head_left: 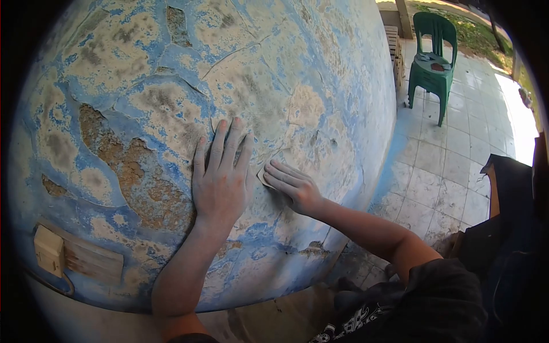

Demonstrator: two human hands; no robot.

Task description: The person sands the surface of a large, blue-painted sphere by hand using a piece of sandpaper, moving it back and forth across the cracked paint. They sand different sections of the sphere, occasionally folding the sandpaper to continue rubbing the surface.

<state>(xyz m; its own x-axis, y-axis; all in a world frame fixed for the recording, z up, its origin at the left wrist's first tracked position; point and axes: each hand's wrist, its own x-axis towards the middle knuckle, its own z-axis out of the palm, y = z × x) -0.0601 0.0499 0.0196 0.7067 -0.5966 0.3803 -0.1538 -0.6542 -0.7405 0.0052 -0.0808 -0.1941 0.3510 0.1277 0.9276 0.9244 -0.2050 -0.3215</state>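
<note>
Two hands on a peeling blue wall, one flat, one pressing a small sanding pad.

The left hand (220,180) lies open and flat against the wall (143,74), fingers spread and pointing up, just beside a patch where the blue paint has flaked to brown. The right hand (294,186) sits close to its right, fingers straight and closed together over a small tan pad (265,174), holding it against the wall; only the pad's left corner shows past the fingertips. Low on the left of the wall is a cream switch box (48,248). Well apart, on the tiled floor (446,166) at upper right, stands a green plastic chair (434,54).
</note>
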